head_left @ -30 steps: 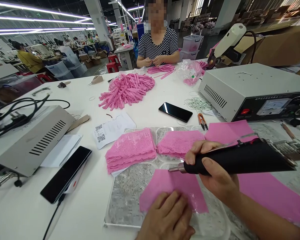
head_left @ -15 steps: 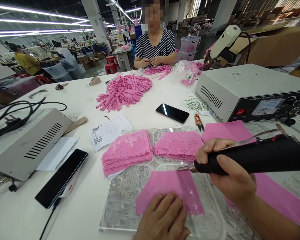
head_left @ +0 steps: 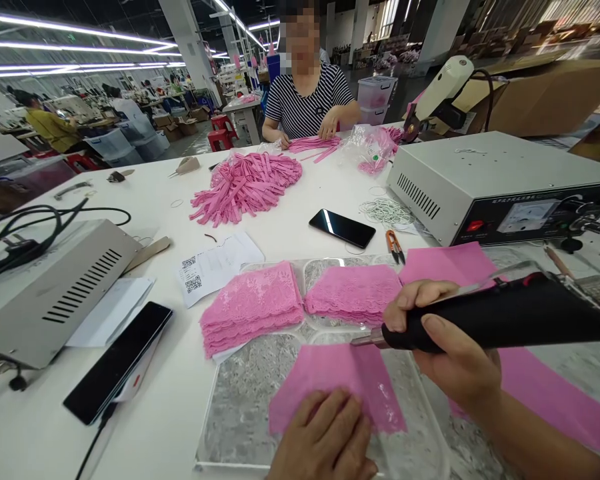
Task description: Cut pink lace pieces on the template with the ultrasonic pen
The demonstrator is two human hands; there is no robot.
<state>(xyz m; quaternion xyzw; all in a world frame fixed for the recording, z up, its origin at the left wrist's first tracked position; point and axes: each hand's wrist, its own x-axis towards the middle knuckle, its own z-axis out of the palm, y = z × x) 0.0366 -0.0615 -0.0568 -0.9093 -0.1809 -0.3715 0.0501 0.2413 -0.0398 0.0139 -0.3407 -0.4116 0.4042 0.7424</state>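
Note:
My left hand [head_left: 325, 437] lies flat with fingers stretched over a pink fabric piece [head_left: 325, 373], pressing it onto the clear plastic template [head_left: 250, 380]. Wrapped round the black handle of an ultrasonic welding gun [head_left: 500, 317], my right hand [head_left: 460, 360] is closed. The gun's metal tip points left and meets the fabric's top edge near its middle; whether it touches is hard to tell. Behind the piece sit two stacks of pink lace fabric, a left stack [head_left: 255, 303] and a right stack [head_left: 355, 290]. More pink fabric [head_left: 545, 387] lies beneath my right forearm.
Orange thread snips [head_left: 394, 247], a phone [head_left: 343, 228] and pale elastic loops [head_left: 387, 211] lie behind the stacks. Grey generator boxes stand right [head_left: 505, 180] and left [head_left: 60, 287]. A second phone [head_left: 117, 360] is at left. Across the table, a person sits behind pink straps [head_left: 247, 187].
The view has shifted slightly. Across the table, the person's hands have moved apart onto the pink straps. My hands, the gun and the fabric keep nearly the same positions relative to each other.

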